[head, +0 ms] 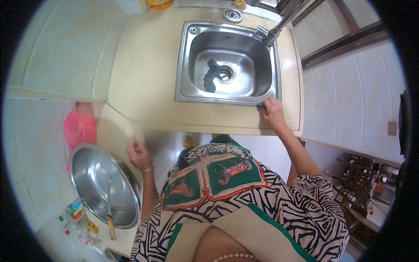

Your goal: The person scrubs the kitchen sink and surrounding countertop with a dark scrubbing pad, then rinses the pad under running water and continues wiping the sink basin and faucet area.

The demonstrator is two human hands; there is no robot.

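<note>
At the front right corner of the stainless steel sink (229,101), my right hand (274,113) has its fingers bent on a small dark thing (261,106), partly hidden, that I cannot make out. My left hand (139,154), with a bracelet at the wrist, is raised by the counter's front edge; its fingers are curled and nothing shows in them. A dark grey wet cloth (212,76) lies in the sink basin beside the drain (226,73). Left of my left hand stands a large steel bowl (95,173), with a wooden-handled knife (111,226) leaning across its rim.
The faucet (271,36) rises at the sink's back right corner. A round drain strainer (232,15) lies behind the sink. A pink plastic item (80,129) is by the left wall. Several bottles and jars (80,219) stand near the bowl. The counter's front edge (203,127) runs before me.
</note>
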